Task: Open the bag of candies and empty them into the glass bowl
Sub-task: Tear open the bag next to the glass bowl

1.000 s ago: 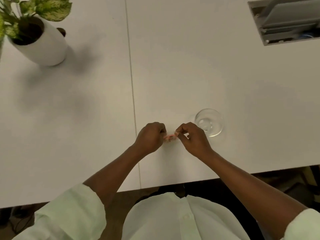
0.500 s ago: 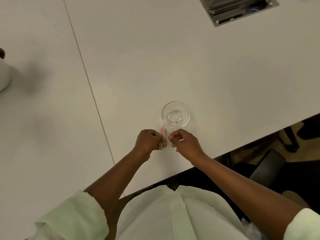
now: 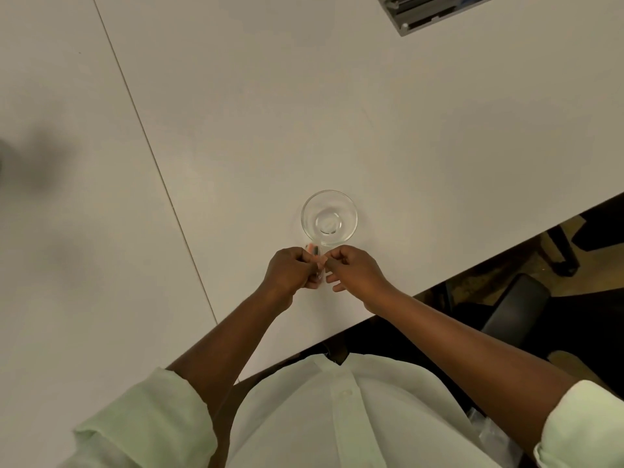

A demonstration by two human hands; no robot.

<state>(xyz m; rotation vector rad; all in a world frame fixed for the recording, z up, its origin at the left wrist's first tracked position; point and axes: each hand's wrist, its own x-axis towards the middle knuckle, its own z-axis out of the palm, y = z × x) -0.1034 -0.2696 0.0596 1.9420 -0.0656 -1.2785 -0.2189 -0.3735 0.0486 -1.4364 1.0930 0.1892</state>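
A small clear glass bowl (image 3: 329, 217) stands on the white table (image 3: 371, 123), with nothing in it. Just in front of the bowl, my left hand (image 3: 292, 270) and my right hand (image 3: 354, 270) meet, both pinching a small clear candy bag (image 3: 315, 251) with a trace of pink. Only the bag's top edge shows between the fingers, close to the bowl's near rim. Whether the bag is torn open I cannot tell.
A seam (image 3: 152, 157) runs diagonally across the table left of my hands. A recessed cable tray (image 3: 429, 11) sits at the far right. The table's near edge (image 3: 456, 278) slants close behind my right wrist, with a dark chair (image 3: 513, 309) below it.
The view swung right, so the plant pot left the frame. My hands, still on the bag, now sit directly in front of the bowl instead of to its left.
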